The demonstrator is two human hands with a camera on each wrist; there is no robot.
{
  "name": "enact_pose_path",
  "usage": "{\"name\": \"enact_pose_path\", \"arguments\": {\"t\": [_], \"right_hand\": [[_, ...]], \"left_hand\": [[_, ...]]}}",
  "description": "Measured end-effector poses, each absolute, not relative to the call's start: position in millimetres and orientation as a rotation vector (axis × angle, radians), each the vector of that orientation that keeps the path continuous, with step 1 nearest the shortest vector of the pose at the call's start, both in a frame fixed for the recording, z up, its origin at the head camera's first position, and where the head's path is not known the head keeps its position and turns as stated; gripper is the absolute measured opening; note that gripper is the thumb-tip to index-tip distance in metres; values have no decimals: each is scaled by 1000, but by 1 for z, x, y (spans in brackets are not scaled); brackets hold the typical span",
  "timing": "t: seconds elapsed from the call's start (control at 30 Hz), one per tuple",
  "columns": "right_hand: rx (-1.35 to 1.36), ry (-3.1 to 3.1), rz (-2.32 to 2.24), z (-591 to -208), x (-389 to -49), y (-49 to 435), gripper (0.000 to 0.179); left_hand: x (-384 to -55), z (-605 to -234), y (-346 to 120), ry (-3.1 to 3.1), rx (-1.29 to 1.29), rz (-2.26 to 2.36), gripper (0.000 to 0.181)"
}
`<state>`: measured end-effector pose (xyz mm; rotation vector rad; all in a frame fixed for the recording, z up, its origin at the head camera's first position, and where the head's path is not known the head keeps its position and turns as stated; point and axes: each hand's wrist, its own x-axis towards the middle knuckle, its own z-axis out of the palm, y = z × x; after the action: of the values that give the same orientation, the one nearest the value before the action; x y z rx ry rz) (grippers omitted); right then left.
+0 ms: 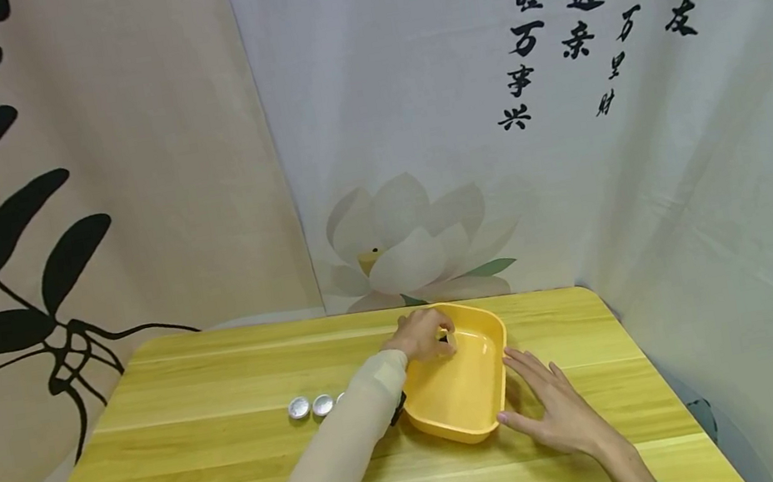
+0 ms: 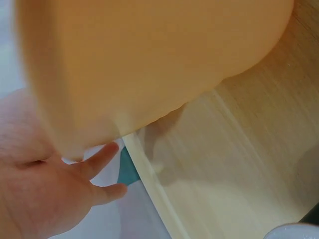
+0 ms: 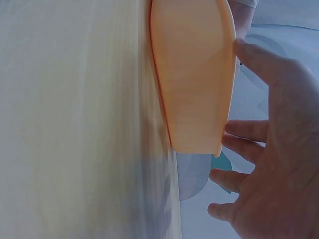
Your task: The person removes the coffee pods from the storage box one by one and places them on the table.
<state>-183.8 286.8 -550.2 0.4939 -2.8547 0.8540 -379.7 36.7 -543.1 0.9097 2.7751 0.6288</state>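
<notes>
A yellow rectangular tray sits on the table, its outer wall filling much of the left wrist view. My left hand reaches over the tray's far left side. Its thumb and fingers pinch a small object with a dark and a pale part, mostly hidden by the hand. In the left wrist view, two fingers hang outside the rim. My right hand is spread along the tray's right side, thumb and fingertips touching the rim. Small round silver-topped discs stand in a row left of the tray, partly covered by my left forearm.
The wooden table ends at a back edge just behind the tray. Printed cloth hangs behind it. A dark object shows beside the left forearm, against the tray's left side.
</notes>
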Motion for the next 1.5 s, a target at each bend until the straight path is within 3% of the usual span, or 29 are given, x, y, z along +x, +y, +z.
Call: {"name": "enact_pose_path", "arguments": {"t": [0.13, 0.33, 0.37, 0.57, 0.9, 1.5], "right_hand": [[498, -2848, 852, -550, -183, 286, 92], [499, -2851, 864, -551, -183, 286, 94], [500, -2849, 866, -551, -183, 286, 94], [507, -2841, 885, -551, -184, 287, 93], [501, -2832, 870, -551, -184, 287, 94], [513, -2827, 874, -550, -183, 287, 93]], "left_hand": [[-371, -527, 33, 2735, 902, 699, 30], [-419, -586, 26, 2774, 1048, 840, 29], [-418, -583, 24, 2778, 1056, 849, 30], [-357, -493, 9, 2765, 1006, 888, 34], [-343, -476, -11, 2730, 1066, 1111, 26], [-306, -454, -52, 2675, 1101, 1318, 38]]}}
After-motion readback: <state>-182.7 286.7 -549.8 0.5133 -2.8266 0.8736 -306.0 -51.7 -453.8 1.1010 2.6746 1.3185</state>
